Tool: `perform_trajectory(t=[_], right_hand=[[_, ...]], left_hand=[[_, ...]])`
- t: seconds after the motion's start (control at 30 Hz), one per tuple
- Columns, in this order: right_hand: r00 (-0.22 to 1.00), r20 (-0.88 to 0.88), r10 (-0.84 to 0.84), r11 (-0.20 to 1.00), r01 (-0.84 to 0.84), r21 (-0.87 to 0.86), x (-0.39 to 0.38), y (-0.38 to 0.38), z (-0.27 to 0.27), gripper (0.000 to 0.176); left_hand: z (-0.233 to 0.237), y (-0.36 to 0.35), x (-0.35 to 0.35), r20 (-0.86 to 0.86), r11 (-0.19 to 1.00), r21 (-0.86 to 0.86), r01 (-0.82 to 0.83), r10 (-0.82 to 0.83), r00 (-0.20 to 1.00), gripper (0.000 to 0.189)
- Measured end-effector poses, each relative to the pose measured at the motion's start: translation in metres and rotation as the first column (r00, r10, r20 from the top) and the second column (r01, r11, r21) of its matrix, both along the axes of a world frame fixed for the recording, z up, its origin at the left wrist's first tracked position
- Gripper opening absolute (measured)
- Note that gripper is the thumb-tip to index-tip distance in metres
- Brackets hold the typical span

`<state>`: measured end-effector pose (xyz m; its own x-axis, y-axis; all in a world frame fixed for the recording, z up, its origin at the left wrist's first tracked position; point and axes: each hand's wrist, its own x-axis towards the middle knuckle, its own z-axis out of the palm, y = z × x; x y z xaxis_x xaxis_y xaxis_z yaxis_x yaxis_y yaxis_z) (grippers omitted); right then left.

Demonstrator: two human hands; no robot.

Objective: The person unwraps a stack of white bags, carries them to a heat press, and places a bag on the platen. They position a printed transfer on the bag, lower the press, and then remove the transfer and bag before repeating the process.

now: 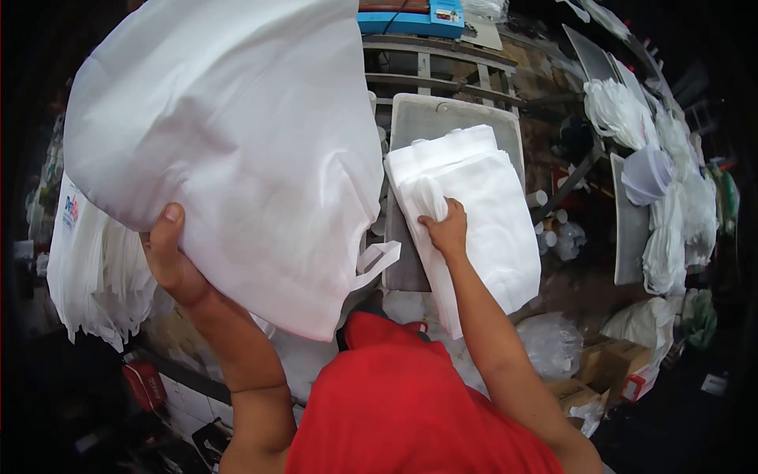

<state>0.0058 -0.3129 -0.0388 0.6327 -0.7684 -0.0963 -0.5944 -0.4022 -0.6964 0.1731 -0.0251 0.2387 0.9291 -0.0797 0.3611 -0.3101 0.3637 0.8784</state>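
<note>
My left hand [172, 257] is closed on the edge of a large white fabric bag [260, 150], its thumb lying over the near side. The bag is spread wide and tilted up at the left, with a white handle loop [380, 259] hanging off its right side. At the right, a stack of flat white fabric bags [493, 245] lies on a grey tray [505, 118]. Over that stack, my right hand [448, 229] pinches a folded white strip of the top bag, probably its handle; the fingertips are partly hidden.
A bundle of white bags with a printed logo [103, 268] hangs at the left. Beyond the tray are a metal frame [442, 83] and a blue machine [410, 22]. White bundles [667, 237] lie on racks at the right. Cardboard boxes [612, 363] stand at lower right.
</note>
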Motion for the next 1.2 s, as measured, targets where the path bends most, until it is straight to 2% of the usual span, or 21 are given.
perform_trajectory(t=[0.03,0.13,0.17,0.2,0.23,0.33,0.37,0.4,0.43,0.5,0.6,0.67,0.73,0.77,0.83,0.9,0.93,1.0,1.03,1.13,1.2], right_hand=[[1.000,-0.006,0.005,1.000,-0.005,-0.005,-0.002,-0.005,0.001,0.073],[0.988,0.059,-0.143,0.966,0.126,0.227,-0.008,-0.014,0.007,0.063],[0.975,0.110,-0.195,0.975,0.180,0.132,-0.011,-0.012,0.009,0.060],[0.974,0.111,-0.200,0.974,0.185,0.129,-0.015,-0.016,0.006,0.060],[0.950,0.198,-0.239,0.961,0.203,0.189,-0.021,-0.022,0.001,0.058],[0.826,0.401,-0.397,0.897,0.255,0.361,-0.048,-0.039,0.014,0.050],[0.772,0.474,-0.423,0.871,0.204,0.446,-0.065,-0.049,0.026,0.049],[0.707,0.543,-0.453,0.845,0.145,0.515,-0.085,-0.059,0.047,0.048],[0.660,0.596,-0.458,0.848,0.123,0.515,-0.106,-0.064,0.083,0.048],[0.594,0.673,-0.442,0.884,0.161,0.438,-0.158,-0.077,0.144,0.048],[0.556,0.735,-0.388,0.900,0.399,0.174,-0.236,-0.092,0.222,0.048],[0.500,0.806,-0.317,0.893,0.443,0.077,-0.272,-0.083,0.270,0.049],[0.446,0.840,-0.310,0.872,0.485,0.064,-0.273,-0.054,0.313,0.052],[0.415,0.864,-0.287,0.878,0.475,0.064,-0.271,-0.040,0.326,0.054],[0.393,0.885,-0.249,0.863,0.505,0.019,-0.258,-0.010,0.327,0.061],[0.365,0.877,-0.313,0.864,0.492,0.104,-0.230,0.028,0.322,0.062],[0.462,0.858,-0.224,0.907,0.421,0.010,-0.220,0.039,0.317,0.061],[0.532,0.844,0.060,0.920,0.299,-0.254,-0.185,0.053,0.325,0.055],[0.509,0.860,0.045,0.941,0.268,-0.208,-0.184,0.054,0.330,0.057],[0.453,0.889,-0.070,0.982,0.190,-0.020,-0.188,0.056,0.332,0.057],[0.431,0.901,-0.040,0.983,0.178,-0.041,-0.191,0.054,0.324,0.055]], left_hand=[[-0.002,0.000,0.001,-0.006,1.000,-0.005,-0.005,0.005,1.000,0.060],[-0.002,-0.008,0.002,-0.065,0.998,-0.059,0.007,-0.011,0.998,0.061],[-0.002,-0.012,0.000,-0.081,0.998,-0.064,0.021,-0.026,0.996,0.061],[-0.002,-0.014,0.000,-0.096,0.997,-0.068,0.036,-0.043,0.994,0.061],[-0.002,-0.015,0.000,-0.095,0.997,-0.070,0.044,-0.050,0.994,0.061],[-0.005,-0.021,-0.001,-0.138,0.996,-0.037,0.080,-0.085,0.987,0.061],[-0.006,-0.027,-0.004,-0.107,0.997,0.034,0.065,-0.061,0.992,0.061],[-0.007,-0.034,-0.007,-0.074,0.994,0.097,0.052,-0.045,0.996,0.062],[-0.009,-0.040,-0.011,-0.071,0.994,0.078,0.080,-0.074,0.995,0.062],[-0.013,-0.052,-0.021,-0.043,0.974,0.191,0.118,-0.111,0.993,0.060],[-0.010,-0.077,-0.038,-0.022,0.958,0.213,0.191,-0.190,0.981,0.055],[-0.007,-0.099,-0.055,0.008,0.943,0.213,0.256,-0.264,0.965,0.049],[0.000,-0.120,-0.082,0.045,0.938,0.199,0.282,-0.297,0.954,0.031],[-0.002,-0.131,-0.094,0.060,0.921,0.192,0.338,-0.355,0.933,0.030],[0.006,-0.150,-0.123,0.097,0.874,0.153,0.460,-0.477,0.874,0.028],[0.018,-0.167,-0.158,0.130,0.796,0.128,0.592,-0.605,0.786,0.025],[0.022,-0.171,-0.176,0.140,0.749,0.137,0.649,-0.663,0.736,0.023],[0.029,-0.180,-0.210,0.195,0.723,0.140,0.676,-0.690,0.698,0.018],[0.037,-0.182,-0.223,0.089,0.710,0.030,0.704,-0.703,0.705,0.017],[0.026,-0.186,-0.241,0.237,0.729,0.142,0.670,-0.682,0.692,0.018],[0.019,-0.190,-0.247,0.242,0.739,0.124,0.663,-0.670,0.702,0.020]])
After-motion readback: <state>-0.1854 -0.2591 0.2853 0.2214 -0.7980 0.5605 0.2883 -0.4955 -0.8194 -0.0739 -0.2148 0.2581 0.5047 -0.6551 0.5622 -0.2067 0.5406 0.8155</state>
